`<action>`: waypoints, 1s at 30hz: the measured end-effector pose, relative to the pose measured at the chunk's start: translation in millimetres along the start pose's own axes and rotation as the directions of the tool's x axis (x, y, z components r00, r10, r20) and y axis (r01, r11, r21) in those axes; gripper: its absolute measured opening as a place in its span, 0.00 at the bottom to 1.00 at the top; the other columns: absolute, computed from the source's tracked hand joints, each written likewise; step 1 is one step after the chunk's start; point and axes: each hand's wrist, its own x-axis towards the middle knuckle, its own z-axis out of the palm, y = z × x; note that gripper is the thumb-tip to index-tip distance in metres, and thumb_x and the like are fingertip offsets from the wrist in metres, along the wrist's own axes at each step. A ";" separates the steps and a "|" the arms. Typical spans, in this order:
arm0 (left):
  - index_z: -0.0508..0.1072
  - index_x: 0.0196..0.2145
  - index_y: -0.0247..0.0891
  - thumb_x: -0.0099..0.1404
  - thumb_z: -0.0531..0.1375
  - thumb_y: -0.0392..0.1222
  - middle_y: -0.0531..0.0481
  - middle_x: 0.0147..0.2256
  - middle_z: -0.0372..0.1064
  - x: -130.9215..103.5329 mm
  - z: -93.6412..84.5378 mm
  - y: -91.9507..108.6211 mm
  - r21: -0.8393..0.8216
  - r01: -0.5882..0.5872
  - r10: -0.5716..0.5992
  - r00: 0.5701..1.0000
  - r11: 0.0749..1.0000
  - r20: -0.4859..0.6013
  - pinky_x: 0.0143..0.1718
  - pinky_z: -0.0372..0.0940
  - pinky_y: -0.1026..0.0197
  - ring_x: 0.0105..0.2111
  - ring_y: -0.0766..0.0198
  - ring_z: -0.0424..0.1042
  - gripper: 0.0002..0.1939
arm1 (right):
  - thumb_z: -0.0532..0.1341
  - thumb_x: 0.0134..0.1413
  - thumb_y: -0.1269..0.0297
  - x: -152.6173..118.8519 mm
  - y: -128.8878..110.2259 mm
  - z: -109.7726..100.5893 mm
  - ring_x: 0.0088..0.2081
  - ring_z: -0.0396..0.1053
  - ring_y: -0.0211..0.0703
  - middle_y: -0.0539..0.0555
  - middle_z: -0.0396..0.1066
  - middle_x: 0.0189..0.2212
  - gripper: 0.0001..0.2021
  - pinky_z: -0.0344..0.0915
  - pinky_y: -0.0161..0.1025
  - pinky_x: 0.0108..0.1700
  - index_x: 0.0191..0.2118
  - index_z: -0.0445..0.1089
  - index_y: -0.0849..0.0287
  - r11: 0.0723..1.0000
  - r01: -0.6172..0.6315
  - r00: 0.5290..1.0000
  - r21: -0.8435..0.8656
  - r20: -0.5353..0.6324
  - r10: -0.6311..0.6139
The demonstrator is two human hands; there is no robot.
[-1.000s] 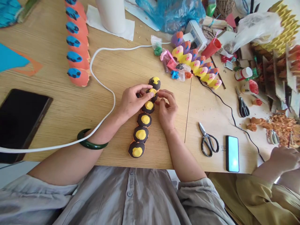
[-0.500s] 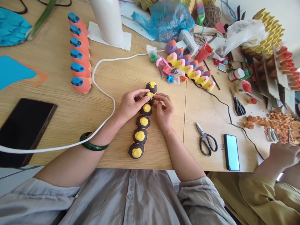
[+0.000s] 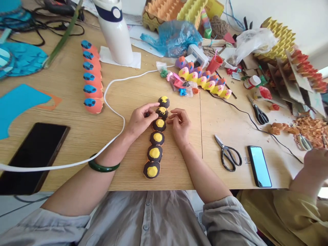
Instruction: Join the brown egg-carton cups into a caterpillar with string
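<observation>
A row of black mounds with yellow centres (image 3: 157,138) lies lengthwise in front of me. The farthest mound has small black marks on its yellow, and the second carries dark marks too. At the left of the second mound is my left hand (image 3: 142,119), its thumb and forefinger at the edge and a small dark lump by its fingers. My right hand (image 3: 180,125) is just right of the same mound, fingers curled and thumb near the fingertips; whether they hold a tiny piece is too small to tell.
An orange row with blue spots (image 3: 92,80), a white cable (image 3: 110,138) and a dark phone (image 3: 33,157) lie left. Right are scissors (image 3: 228,153), a lit phone (image 3: 259,166) and a person's hand (image 3: 316,164). Behind stand a white bottle (image 3: 115,37) and painted rows (image 3: 205,82).
The view has tilted up, showing more of the table's back. My left fingers have drawn back from the top of the second mound, which now shows dark marks. My right hand stays beside it.
</observation>
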 end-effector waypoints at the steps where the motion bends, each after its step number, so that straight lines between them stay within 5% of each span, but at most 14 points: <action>1: 0.80 0.54 0.39 0.58 0.66 0.42 0.53 0.30 0.71 0.0 -0.3 -0.1 -0.021 0.014 -0.014 1.000 1.000 0.005 0.27 0.58 0.65 0.28 0.68 0.64 0.26 | 0.53 0.59 0.73 0.1 0.7 0.1 0.33 0.73 0.33 0.51 0.70 0.39 0.10 0.77 0.33 0.33 0.39 0.70 0.56 1.000 -0.017 1.000 0.019 0.011 0.017; 12: 0.81 0.50 0.35 0.53 0.67 0.42 0.50 0.38 0.76 5.0 -1.6 3.9 -0.212 0.062 -0.068 0.997 0.975 -0.023 0.30 0.63 0.64 0.26 0.71 0.66 0.25 | 0.55 0.52 0.70 0.4 1.1 2.2 0.42 0.75 0.41 0.53 0.73 0.38 0.10 0.81 0.40 0.39 0.37 0.73 0.57 0.994 -0.040 0.999 0.097 -0.020 0.042; 19: 0.81 0.36 0.35 0.51 0.68 0.41 0.49 0.35 0.78 4.3 -1.1 4.0 -0.197 0.077 -0.086 0.996 0.977 -0.037 0.33 0.65 0.63 0.29 0.68 0.69 0.14 | 0.55 0.51 0.70 -3.9 -1.4 -0.1 0.29 0.73 0.36 0.49 0.74 0.29 0.08 0.76 0.36 0.34 0.32 0.72 0.57 0.992 -0.123 0.992 0.027 0.011 0.123; 25: 0.82 0.38 0.35 0.49 0.70 0.41 0.48 0.38 0.80 8.3 -0.3 0.9 -0.298 0.117 -0.138 0.989 0.947 -0.050 0.42 0.69 0.61 0.38 0.63 0.75 0.17 | 0.56 0.51 0.71 -3.9 1.0 0.8 0.42 0.77 0.42 0.53 0.77 0.38 0.09 0.80 0.43 0.44 0.34 0.73 0.57 0.993 -0.084 0.996 0.080 0.042 0.081; 30: 0.81 0.35 0.35 0.46 0.68 0.38 0.48 0.36 0.79 8.5 2.2 3.2 -0.412 0.092 -0.157 0.979 0.907 -0.127 0.46 0.70 0.59 0.38 0.63 0.75 0.15 | 0.55 0.54 0.73 -4.9 -2.8 -1.9 0.46 0.76 0.44 0.55 0.76 0.41 0.10 0.78 0.40 0.40 0.35 0.74 0.56 1.000 0.022 0.999 0.004 0.040 -0.022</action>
